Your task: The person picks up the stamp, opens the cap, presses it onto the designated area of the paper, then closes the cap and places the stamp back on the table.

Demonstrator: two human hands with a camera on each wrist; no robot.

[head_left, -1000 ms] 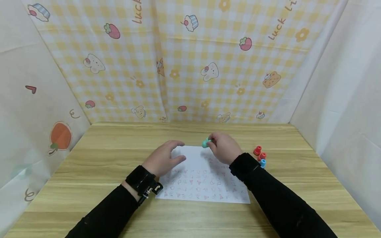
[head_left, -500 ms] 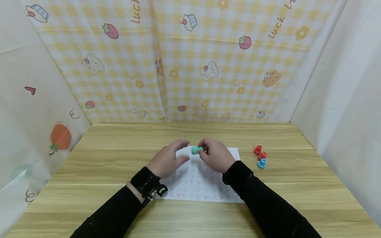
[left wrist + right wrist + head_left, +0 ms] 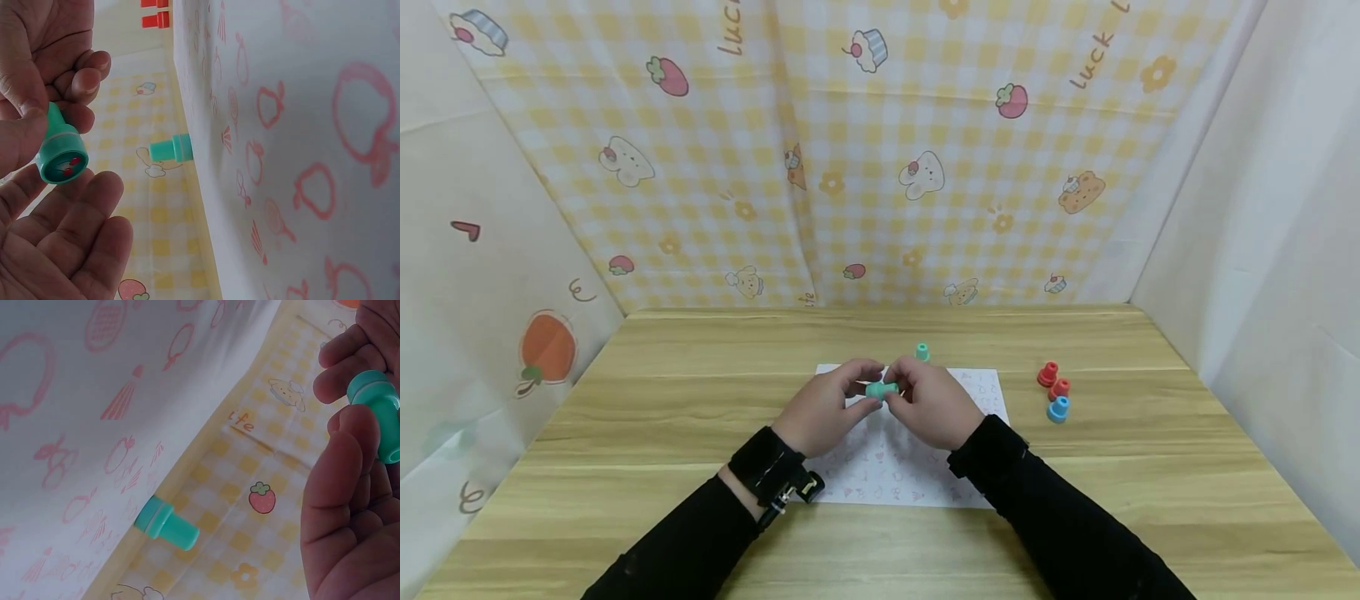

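Observation:
My right hand pinches a green toy stamp between thumb and fingers, above the far part of a white paper sheet. The stamp lies sideways, its wide end toward my left hand. In the left wrist view, that end of the stamp shows a small red mark. The left fingers spread loosely around the wide end; whether they touch it I cannot tell. Pink fruit, shuttlecock and racket prints cover much of the paper. Another green stamp stands upright at the paper's far edge.
To the right of the paper two red stamps and a blue stamp stand close together on the wooden table. A yellow checked cloth hangs behind the table, with white cloth on both sides.
My right hand has carried the green stamp left and slightly nearer, up to my left hand. The left hand has shifted a little right. The second green stamp has come into sight.

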